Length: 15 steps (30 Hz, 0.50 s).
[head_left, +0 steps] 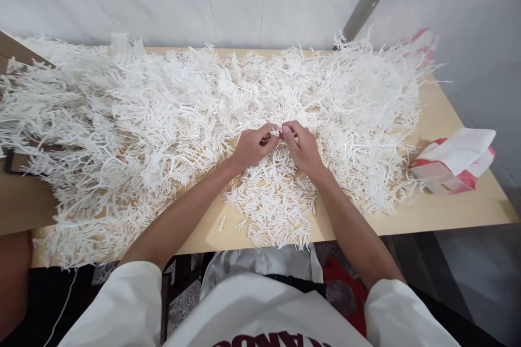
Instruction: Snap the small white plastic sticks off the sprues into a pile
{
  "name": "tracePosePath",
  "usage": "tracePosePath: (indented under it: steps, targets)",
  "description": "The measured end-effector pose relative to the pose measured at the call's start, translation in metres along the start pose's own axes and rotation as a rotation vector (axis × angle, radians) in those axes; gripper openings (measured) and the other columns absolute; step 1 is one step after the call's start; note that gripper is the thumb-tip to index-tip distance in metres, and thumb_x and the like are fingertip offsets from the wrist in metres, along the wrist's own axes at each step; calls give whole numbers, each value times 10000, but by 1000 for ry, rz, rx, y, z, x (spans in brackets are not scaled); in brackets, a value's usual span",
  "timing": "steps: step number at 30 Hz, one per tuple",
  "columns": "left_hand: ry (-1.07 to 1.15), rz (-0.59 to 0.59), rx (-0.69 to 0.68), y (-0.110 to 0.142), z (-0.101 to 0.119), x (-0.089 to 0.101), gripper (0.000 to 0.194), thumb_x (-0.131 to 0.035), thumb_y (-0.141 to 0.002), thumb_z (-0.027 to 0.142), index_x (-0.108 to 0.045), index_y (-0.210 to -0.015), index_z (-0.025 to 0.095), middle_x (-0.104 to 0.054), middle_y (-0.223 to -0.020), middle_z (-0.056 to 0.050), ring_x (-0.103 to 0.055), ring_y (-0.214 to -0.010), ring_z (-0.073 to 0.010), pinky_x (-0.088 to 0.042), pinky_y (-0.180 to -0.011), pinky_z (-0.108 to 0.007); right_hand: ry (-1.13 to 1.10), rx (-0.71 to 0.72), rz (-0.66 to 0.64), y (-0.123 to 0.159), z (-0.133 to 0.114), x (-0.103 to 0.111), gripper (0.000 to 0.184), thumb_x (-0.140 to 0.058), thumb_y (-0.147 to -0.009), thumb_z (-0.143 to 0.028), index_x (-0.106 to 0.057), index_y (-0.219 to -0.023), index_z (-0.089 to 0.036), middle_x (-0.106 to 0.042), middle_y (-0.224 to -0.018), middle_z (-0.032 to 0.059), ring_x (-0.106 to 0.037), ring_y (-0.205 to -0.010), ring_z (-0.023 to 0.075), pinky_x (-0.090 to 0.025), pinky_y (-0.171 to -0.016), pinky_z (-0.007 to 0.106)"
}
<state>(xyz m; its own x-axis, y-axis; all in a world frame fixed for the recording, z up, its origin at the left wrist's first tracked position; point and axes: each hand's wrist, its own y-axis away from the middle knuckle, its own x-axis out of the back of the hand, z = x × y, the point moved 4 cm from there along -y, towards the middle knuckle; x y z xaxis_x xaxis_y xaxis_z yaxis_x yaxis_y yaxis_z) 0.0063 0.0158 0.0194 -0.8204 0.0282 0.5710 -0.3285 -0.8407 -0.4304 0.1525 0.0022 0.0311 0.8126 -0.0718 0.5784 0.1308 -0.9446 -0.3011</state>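
My left hand (255, 146) pinches a small white branched plastic piece (275, 132) between thumb and fingers. Close against it on the right, my right hand (301, 146) has its thumb and forefinger closed at the piece's other side; what exactly lies between those fingertips is too small to make out. Both hands are over a wide heap of thin white branching strands (163, 108). Below them, near the front edge, lies a smaller pile of short white sticks (279, 209).
The heap spreads over a light wooden table (439, 211). A red and white tissue pack (451, 162) stands at the right. A brown cardboard box (24, 200) is at the left, and a tiled wall (244, 5) rises behind. A metal post (374, 0) leans at the back.
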Motion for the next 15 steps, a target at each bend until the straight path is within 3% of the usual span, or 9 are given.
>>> tracePosePath:
  steps: [7, 12, 15]
  targets:
    - [16, -55, -59, 3, 4, -3, 196, -456, -880, 289, -613, -955, 199, -464, -508, 74, -349, -447, -59, -309, -507, -199, -116, -103, 31, 1, 6, 0, 381, -418, -919, -549, -517, -748, -222, -520, -607, -35, -458, -557, 93, -375, -558, 272]
    - [-7, 6, -12, 3, 2, -2, 160, -462, -874, 278, -586, -931, 192, -423, -484, 87, -313, -435, -58, -305, -505, -200, -133, -74, 7, 2, -3, 2, 398, -373, -934, -554, -547, -800, -223, -610, -715, -14, -550, -650, 104, -416, -625, 283]
    - [-26, 16, -23, 2, 2, -3, 136, -473, -859, 279, -577, -889, 197, -417, -478, 86, -296, -437, -59, -298, -500, -202, -86, -15, -5, 1, -3, 4, 349, -466, -895, -562, -564, -846, -230, -619, -742, -19, -553, -674, 107, -424, -651, 283]
